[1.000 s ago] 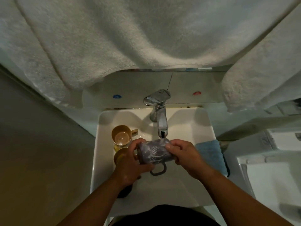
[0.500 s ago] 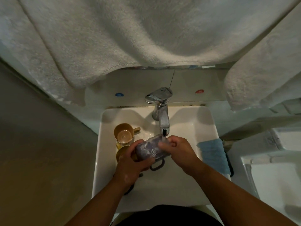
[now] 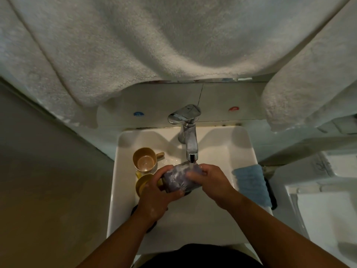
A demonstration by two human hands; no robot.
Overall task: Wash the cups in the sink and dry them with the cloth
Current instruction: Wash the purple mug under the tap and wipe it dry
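— We clamp both hands, left hand (image 3: 154, 194) and right hand (image 3: 210, 180), around the grey-purple patterned mug (image 3: 179, 177) under the chrome tap (image 3: 190, 144).
— Wet, it could slip onto the tan plastic cups (image 3: 144, 161) in the white sink (image 3: 241, 149).

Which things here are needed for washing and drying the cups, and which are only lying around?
Needed: purple cup in both hands, left hand, right hand, tan cup, yellow cup, faucet, sink, blue cloth.

Lying around: white towels.
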